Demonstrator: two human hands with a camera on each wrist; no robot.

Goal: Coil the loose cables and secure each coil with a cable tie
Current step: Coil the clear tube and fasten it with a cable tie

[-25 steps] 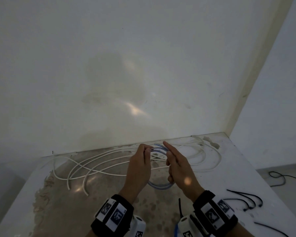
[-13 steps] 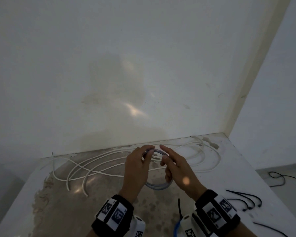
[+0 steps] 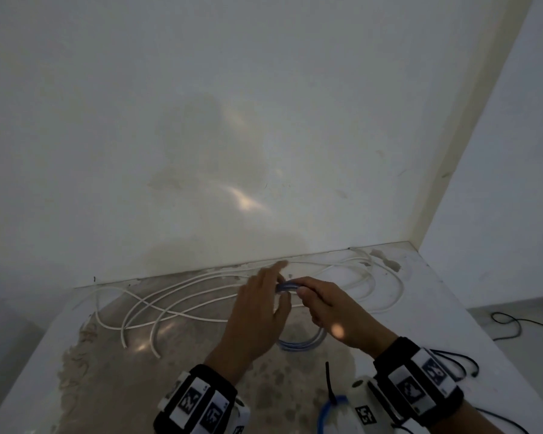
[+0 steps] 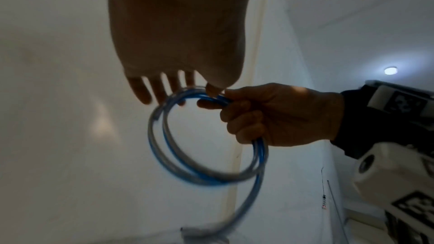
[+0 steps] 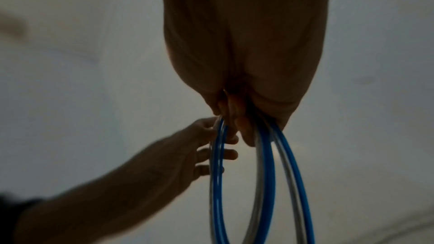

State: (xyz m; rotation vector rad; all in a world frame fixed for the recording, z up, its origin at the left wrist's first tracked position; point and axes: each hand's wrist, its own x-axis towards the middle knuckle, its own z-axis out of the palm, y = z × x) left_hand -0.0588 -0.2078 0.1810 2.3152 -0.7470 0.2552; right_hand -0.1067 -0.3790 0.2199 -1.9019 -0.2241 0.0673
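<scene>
Change: Since the earlier picture, the left hand (image 3: 257,311) is slid further over the top of the blue cable (image 4: 206,172), and its fingers are spread out more. The loops are pulled a little closer together.

Right hand: The right hand (image 4: 274,116) is curled tight round one side of the blue cable. Several loops are held in the fist.

Left hand: The fingers (image 4: 143,90) are almost straight and are laid against the top of the loops. The thumb is bent close to the cable, but a real pinch cannot be made out.

Blue cable: The ring of loops is hung below both hands, above the table (image 3: 452,311). One loose end is trailed down toward the table edge.

Where the grip is: The cable is held at the top right of the ring. Most of the ring is left free under the fist.

Doing it well: The loops should be kept the same size and flat together. The loose end should be fed round slowly, so no loop is let slip out of the fist.

Other things: White cables (image 3: 182,296) are spread loose on the table by the wall. Black cable ties (image 3: 464,361) are left near the right wrist, not yet used.
</scene>
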